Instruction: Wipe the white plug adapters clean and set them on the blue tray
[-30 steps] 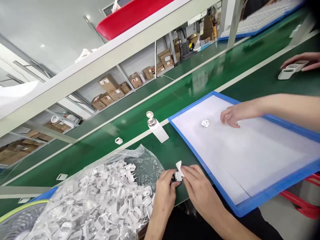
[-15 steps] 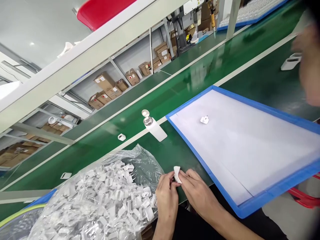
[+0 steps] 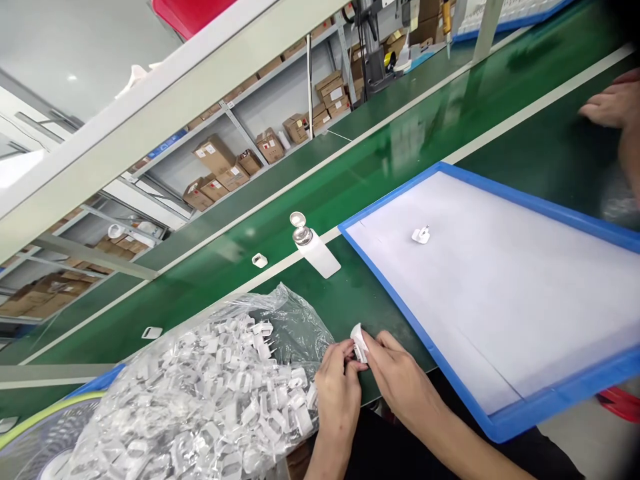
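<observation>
Just right of the plastic bag, my left hand (image 3: 340, 377) pinches a small white plug housing (image 3: 360, 355) between thumb and fingers. My right hand (image 3: 393, 367) meets it from the other side, its fingers closed on what looks like a folded white cloth (image 3: 356, 331) pressed against the housing. The fingers hide part of both. A clear plastic bag (image 3: 295, 313) full of white plug housings (image 3: 240, 383) lies beside my left hand. Beyond my hands stands a white pump bottle (image 3: 320, 255) with its metal lid flipped up.
A blue-rimmed white tray (image 3: 500, 267) holds one white plug (image 3: 421, 235). Loose white pieces (image 3: 259, 260) lie on the green belt (image 3: 220, 257). A co-worker's hand (image 3: 610, 103) is at the far right. A round fan (image 3: 55, 433) stands lower left.
My hands stay together on the small white piece, which is tilted slightly differently. The view has shifted a little. At the right, the co-worker's hand has moved, and the white piece near it is out of sight.
</observation>
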Demonstrator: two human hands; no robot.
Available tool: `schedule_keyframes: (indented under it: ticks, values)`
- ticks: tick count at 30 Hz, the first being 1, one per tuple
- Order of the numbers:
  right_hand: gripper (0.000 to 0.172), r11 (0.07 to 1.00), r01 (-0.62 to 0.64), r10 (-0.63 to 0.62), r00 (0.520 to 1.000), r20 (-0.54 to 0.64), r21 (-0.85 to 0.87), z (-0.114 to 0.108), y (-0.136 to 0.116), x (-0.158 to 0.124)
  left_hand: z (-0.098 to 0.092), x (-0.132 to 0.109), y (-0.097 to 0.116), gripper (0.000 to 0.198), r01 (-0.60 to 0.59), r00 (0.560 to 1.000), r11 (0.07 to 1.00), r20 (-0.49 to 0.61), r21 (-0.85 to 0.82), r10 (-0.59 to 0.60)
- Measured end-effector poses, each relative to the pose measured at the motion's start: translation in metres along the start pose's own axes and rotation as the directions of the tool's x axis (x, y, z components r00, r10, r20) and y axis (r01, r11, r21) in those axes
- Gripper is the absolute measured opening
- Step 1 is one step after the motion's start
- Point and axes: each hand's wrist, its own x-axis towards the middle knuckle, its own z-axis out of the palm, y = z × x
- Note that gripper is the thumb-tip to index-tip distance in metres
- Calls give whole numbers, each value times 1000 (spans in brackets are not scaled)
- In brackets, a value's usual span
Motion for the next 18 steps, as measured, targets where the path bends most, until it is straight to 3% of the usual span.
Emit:
schedule_keyframes:
  ticks: [4,9,15,18]
  values:
    - [35,998,-63,63,998,-5,-8,0,-3,11,5,-2,-1,40,-20,999,999,-43,49,22]
    - [40,998,49,-50,999,-18,-27,4,-3,-11,4,-6,3,40,-63,997,994,-37,89,66]
    - [51,994,93,-96,994,-51,-56,12,1,-37,0,-3,6,44,-273,961,954,-12,122,277]
    - [59,992,120,-123,989,-78,-42,12,1,-40,-1,-2,6,42,-247,967,964,-39,100,252]
